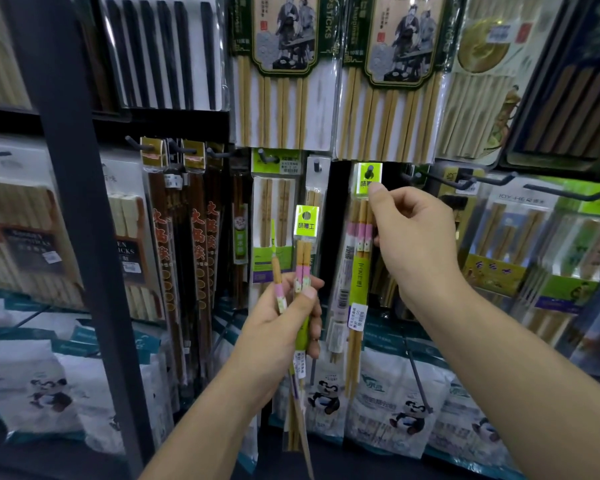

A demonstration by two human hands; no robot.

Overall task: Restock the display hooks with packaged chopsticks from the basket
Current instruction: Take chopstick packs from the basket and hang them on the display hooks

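Note:
My left hand [284, 317] grips two slim chopstick packs [303, 258] with lime-green header cards and pink bands, held upright in front of the rack. My right hand [409, 237] pinches the lime-green header of a matching pack [355, 258], whose hole sits on a dark display hook [368, 169] at centre. That pack hangs straight down below my fingers. No basket is in view.
Other chopstick packs fill the neighbouring hooks: brown ones [201, 237] to the left, large bamboo sets [278, 81] above. Bare black hooks [465, 183] stick out to the right. Panda-printed bags [392, 403] line the lower shelf. A dark upright post [80, 202] stands at left.

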